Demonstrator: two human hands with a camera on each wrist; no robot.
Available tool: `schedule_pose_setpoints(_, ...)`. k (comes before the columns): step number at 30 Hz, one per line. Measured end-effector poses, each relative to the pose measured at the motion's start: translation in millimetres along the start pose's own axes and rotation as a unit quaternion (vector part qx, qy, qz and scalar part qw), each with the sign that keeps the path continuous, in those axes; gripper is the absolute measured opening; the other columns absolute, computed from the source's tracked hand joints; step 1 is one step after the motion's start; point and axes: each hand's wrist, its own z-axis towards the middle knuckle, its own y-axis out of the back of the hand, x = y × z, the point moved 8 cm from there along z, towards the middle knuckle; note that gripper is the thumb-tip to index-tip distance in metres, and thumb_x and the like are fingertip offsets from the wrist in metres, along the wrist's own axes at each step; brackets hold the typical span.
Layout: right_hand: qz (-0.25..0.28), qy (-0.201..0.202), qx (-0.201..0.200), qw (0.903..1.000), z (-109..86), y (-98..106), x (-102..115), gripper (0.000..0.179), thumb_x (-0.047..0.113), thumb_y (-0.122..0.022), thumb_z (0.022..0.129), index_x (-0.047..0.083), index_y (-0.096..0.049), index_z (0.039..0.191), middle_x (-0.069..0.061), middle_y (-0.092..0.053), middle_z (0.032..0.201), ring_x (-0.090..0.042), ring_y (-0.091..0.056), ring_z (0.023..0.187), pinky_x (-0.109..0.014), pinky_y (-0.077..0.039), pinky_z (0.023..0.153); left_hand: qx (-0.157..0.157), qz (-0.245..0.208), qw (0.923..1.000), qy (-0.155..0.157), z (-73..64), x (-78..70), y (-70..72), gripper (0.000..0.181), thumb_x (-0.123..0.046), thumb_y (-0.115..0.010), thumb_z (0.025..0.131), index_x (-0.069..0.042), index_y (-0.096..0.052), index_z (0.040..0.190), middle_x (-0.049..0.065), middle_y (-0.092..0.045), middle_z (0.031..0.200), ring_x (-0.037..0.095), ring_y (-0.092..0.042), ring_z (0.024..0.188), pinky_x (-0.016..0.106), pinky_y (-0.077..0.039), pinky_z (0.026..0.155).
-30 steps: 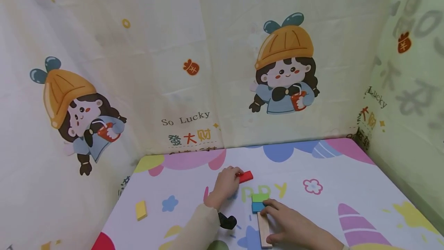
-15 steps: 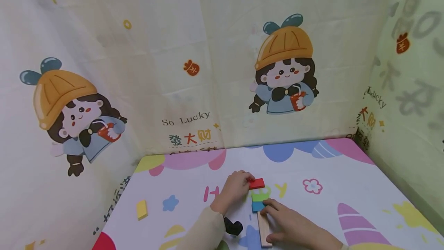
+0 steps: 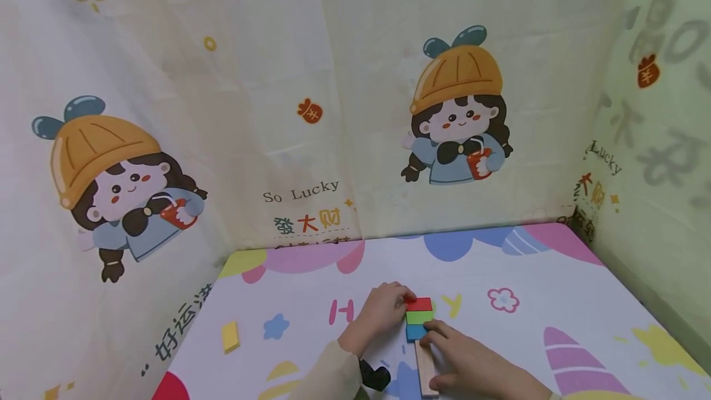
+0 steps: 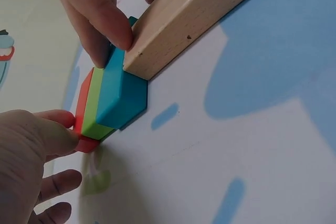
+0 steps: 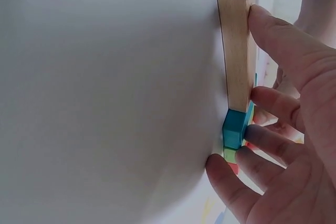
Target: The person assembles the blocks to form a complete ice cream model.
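A red block [image 3: 420, 304], a green block [image 3: 420, 317] and a blue block [image 3: 415, 332] stand side by side on the table, touching. The near side of the blue one meets the end of a long plain wooden block [image 3: 426, 369]. My left hand [image 3: 382, 310] pinches the red block between thumb and index finger, its other fingers apart in the left wrist view. With fairly straight fingers, my right hand [image 3: 469, 354] rests on the wooden and blue blocks. Its thumb [image 5: 268, 24] touches the wooden block towards the near end.
A yellow block [image 3: 230, 337] lies by itself at the left of the table. The patterned tabletop [image 3: 466, 276] is bordered by printed cloth walls [image 3: 366, 159] at the back and sides. A black strap piece [image 3: 375, 376] hangs by the left sleeve.
My left hand has brought the red block right and nearer, up against the green block. The right hand and the wooden block have stayed in place.
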Motion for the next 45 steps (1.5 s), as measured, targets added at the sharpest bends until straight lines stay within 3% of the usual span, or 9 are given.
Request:
schedule_pose_setpoints(6, 0.004, -0.016, 0.014, 0.9998, 1.4, -4, -4, 0.055, 0.056, -0.082, 0.08, 0.025, -0.062, 0.121, -0.004, -0.053, 0.141, -0.016, -0.059, 0.114, -0.032, -0.056, 0.097, -0.005, -0.006, 1.0, -0.002, -4.1, 2.2, 1.3, 0.028, -0.017, -0.075, 0.093, -0.022, -0.075, 0.121, -0.006, -0.071, 0.115, 0.013, -0.061, 0.103, 0.034, -0.055, 0.094)
schedule_pose_setpoints(10, 0.008, -0.015, 0.012, 0.9998, 1.1, -4, -5, 0.055, 0.055, -0.083, 0.08, 0.026, -0.062, 0.121, -0.003, -0.053, 0.142, -0.014, -0.059, 0.113, -0.031, -0.056, 0.096, -0.028, 0.003, 0.9996, 0.005, -8.0, 9.7, 3.9, 0.028, -0.017, -0.072, 0.095, -0.02, -0.072, 0.123, -0.003, -0.07, 0.116, 0.015, -0.06, 0.102, 0.035, -0.055, 0.093)
schedule_pose_setpoints(15, -0.003, 0.004, -0.014, 0.9999, 0.5, -1, -2, 0.054, 0.052, -0.084, 0.08, 0.025, -0.062, 0.121, -0.002, -0.054, 0.14, -0.014, -0.061, 0.113, -0.032, -0.055, 0.098, -0.081, 0.026, 0.996, 0.027, -13.4, 30.9, 10.4, 0.019, -0.017, -0.069, 0.097, -0.02, -0.073, 0.115, -0.003, -0.069, 0.11, 0.014, -0.057, 0.095, 0.033, -0.054, 0.088)
schedule_pose_setpoints(21, -0.006, 0.018, -0.025, 0.9995, 1.1, 0, 0, 0.053, 0.052, -0.083, 0.081, 0.024, -0.062, 0.121, -0.003, -0.055, 0.14, -0.015, -0.062, 0.115, -0.034, -0.055, 0.1, -0.118, 0.037, 0.9908, 0.056, -23.3, 59.9, 24.0, 0.011, -0.015, -0.067, 0.096, -0.02, -0.074, 0.104, -0.005, -0.066, 0.099, 0.013, -0.053, 0.086, 0.032, -0.05, 0.077)
schedule_pose_setpoints(29, 0.008, 0.011, -0.011, 0.9998, -0.2, -1, -1, 0.053, 0.052, -0.083, 0.081, 0.024, -0.062, 0.121, -0.004, -0.054, 0.143, -0.014, -0.061, 0.113, -0.032, -0.055, 0.098, -0.189, 0.076, 0.9766, 0.07, -55.7, 94.7, 46.7, 0.008, -0.011, -0.07, 0.09, -0.018, -0.072, 0.087, -0.002, -0.063, 0.09, 0.018, -0.053, 0.079, 0.035, -0.045, 0.067)
schedule_pose_setpoints(35, 0.007, -0.007, 0.01, 0.9999, -1.5, -1, -3, 0.055, 0.056, -0.081, 0.082, 0.025, -0.062, 0.123, -0.004, -0.052, 0.145, -0.015, -0.06, 0.116, -0.033, -0.055, 0.098, -0.195, 0.083, 0.9711, 0.109, -77.2, 116.6, 56.6, 0.006, -0.013, -0.074, 0.089, -0.018, -0.071, 0.088, 0.001, -0.064, 0.094, 0.019, -0.054, 0.084, 0.037, -0.049, 0.071)
schedule_pose_setpoints(45, 0.006, -0.018, 0.011, 0.9998, -0.7, -1, 0, 0.054, 0.053, -0.082, 0.082, 0.025, -0.063, 0.123, -0.003, -0.053, 0.144, -0.017, -0.059, 0.117, -0.033, -0.055, 0.099, -0.208, 0.09, 0.966, 0.125, -97.7, 133.5, 73.3, 0.006, -0.008, -0.074, 0.086, -0.012, -0.071, 0.09, 0.006, -0.064, 0.094, 0.025, -0.054, 0.084, 0.043, -0.05, 0.07)
